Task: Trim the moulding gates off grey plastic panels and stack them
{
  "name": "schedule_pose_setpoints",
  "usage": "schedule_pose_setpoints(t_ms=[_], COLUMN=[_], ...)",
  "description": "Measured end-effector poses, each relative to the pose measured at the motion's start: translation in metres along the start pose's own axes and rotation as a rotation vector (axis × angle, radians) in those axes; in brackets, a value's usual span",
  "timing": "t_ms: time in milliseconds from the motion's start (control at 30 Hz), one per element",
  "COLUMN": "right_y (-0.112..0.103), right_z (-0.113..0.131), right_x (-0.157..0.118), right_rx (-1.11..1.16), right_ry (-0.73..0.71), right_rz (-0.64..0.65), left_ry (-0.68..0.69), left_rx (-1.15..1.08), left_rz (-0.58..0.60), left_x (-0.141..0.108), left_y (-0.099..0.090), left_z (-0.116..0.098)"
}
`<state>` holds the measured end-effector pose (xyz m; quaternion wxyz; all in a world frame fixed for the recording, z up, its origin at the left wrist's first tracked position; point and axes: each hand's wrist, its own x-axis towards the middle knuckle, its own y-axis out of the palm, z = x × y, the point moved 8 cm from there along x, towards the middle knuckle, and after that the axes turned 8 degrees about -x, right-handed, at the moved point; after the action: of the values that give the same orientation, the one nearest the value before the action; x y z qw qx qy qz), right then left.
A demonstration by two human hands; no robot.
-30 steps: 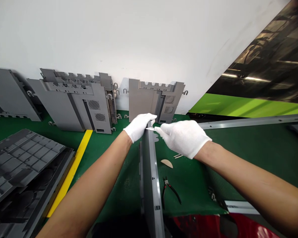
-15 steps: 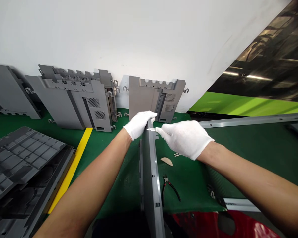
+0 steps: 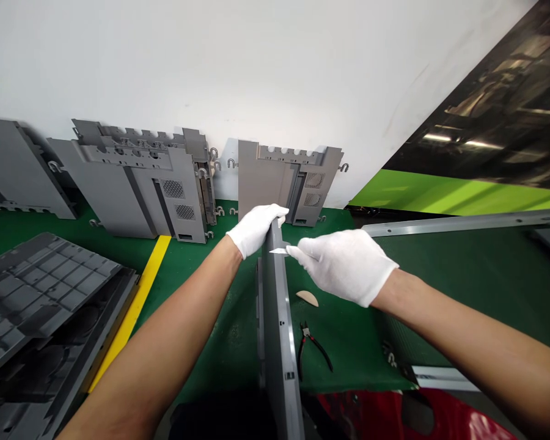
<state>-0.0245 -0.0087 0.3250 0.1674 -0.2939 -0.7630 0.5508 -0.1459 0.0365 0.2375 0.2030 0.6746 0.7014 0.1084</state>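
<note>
My left hand (image 3: 256, 229), in a white cotton glove, grips the top of a long grey panel (image 3: 278, 324) standing on its edge. My right hand (image 3: 346, 266), also gloved, pinches a small flat blade (image 3: 278, 251). The blade's tip rests at the panel's edge, just below my left hand. The panel's lower part runs down toward me, and its far face is hidden from this angle.
Grey vented casing panels (image 3: 174, 195) lean against the white wall beyond a green mat (image 3: 348, 348). Black-handled pliers (image 3: 312, 349) and a beige half-round piece (image 3: 307, 298) lie right of the panel. A ribbed grey panel (image 3: 41, 299) lies left, beside a yellow stripe (image 3: 135, 305). A metal rail (image 3: 458, 225) crosses right.
My right hand and the blade have moved a little down the panel's edge, toward me. My left hand has stayed on the panel.
</note>
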Motion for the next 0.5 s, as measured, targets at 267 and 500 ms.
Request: schedule_pose_setpoints(t_ms=[267, 500], right_y=[-0.009, 0.003], right_z=[-0.040, 0.042], right_x=[-0.033, -0.142], right_rx=[0.705, 0.711], right_ry=[0.292, 0.211], right_rz=[-0.128, 0.159], left_ry=[0.128, 0.051], left_rx=[0.182, 0.219], left_rz=[-0.029, -0.135], left_x=[-0.018, -0.033], left_y=[0.005, 0.004], left_z=[-0.011, -0.006])
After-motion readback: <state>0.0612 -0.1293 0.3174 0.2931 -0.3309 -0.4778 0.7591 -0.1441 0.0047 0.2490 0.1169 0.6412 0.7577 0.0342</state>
